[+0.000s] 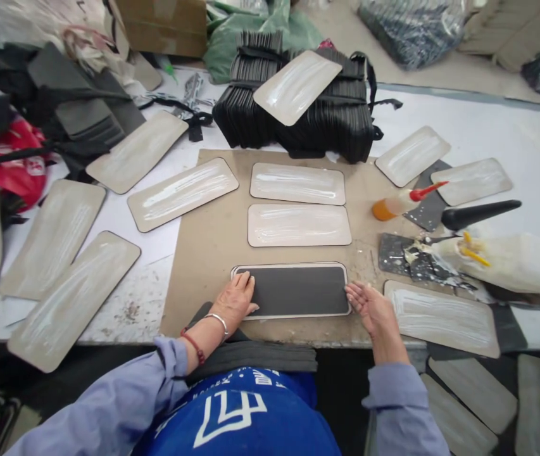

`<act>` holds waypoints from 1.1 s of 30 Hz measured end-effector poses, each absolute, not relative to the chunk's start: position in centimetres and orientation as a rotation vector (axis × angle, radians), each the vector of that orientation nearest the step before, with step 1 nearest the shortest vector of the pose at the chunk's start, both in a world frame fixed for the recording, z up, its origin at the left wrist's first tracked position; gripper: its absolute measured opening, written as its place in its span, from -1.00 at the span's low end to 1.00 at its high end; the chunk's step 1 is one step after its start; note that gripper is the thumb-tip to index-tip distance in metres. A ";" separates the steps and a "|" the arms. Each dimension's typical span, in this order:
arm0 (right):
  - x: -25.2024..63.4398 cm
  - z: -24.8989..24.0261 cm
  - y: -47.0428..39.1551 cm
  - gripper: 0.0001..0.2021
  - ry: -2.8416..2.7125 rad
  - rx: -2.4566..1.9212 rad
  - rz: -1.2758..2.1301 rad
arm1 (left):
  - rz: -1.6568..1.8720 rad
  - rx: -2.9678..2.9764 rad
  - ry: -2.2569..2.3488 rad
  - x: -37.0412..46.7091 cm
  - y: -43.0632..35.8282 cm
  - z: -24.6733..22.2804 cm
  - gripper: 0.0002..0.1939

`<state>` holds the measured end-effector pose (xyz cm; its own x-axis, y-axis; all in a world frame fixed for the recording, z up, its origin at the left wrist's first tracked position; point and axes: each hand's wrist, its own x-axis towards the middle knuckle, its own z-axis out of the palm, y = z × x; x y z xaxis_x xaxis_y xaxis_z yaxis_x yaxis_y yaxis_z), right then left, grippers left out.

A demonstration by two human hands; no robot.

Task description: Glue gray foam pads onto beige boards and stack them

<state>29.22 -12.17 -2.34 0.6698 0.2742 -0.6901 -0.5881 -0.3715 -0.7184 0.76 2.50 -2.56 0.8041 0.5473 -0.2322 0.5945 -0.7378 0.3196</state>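
With the clock centred on the dark grey panel [305, 290] and twelve pointing away from the person, that pale-edged, round-cornered panel lies flat near the table's front edge, on a brown board [194, 278]. The left hand [235, 296] rests on its nine o'clock end, palm down, fingers close together and thumb spread narrowly apart on the dark face, gripping nothing. At the three o'clock end the right hand [369, 307] is turned partly palm up, its loosely curved fingers at the panel's edge and nothing enclosed in them; whether they touch it I cannot tell. At twelve lie two streaked beige panels [299, 225], one behind the other, and beyond them a strapped stack of black panels [293, 130] with another beige panel [298, 87] slanted on top. Toward two o'clock are a red-nozzled bottle [395, 204] of orange liquid and, farther out, a black tapered handle [481, 215]. A whitish bag [516, 263] with yellow pieces on it lies at three. More streaked panels [183, 194] spread between nine and ten.
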 end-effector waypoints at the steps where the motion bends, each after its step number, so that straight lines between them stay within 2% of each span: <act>1: 29.7 -2.6 -12.8 -0.88 0.205 -1.814 0.839 | -0.149 2.600 0.863 0.7 2.5 -2.6 -0.48; 6: 29.5 -3.1 -13.1 -0.66 -0.372 -2.320 0.749 | 0.103 2.444 0.933 0.2 2.5 -2.5 -0.61; 10: 28.8 -2.8 -12.3 -0.57 -0.643 -2.572 0.623 | 0.402 2.126 1.240 -1.2 2.3 -2.3 -0.71; 15: 29.1 -3.0 -12.2 -0.56 -0.644 -2.611 0.626 | 0.435 1.613 1.638 -3.1 1.5 -3.7 -0.78; 25: 27.9 -2.4 -11.3 -0.48 -0.690 -2.506 0.591 | 0.404 1.313 1.598 -2.4 1.8 -3.3 -0.88; 33: 27.4 -2.8 -11.0 -0.53 -0.782 -2.527 0.552 | 0.411 1.185 1.658 -2.1 2.3 -3.6 -0.89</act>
<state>27.38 -11.05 -2.76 0.7612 0.6023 -0.2405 0.4284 -0.7454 -0.5107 -2.13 2.28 -3.60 -0.0036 0.8484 -0.5293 0.5031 0.4590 0.7323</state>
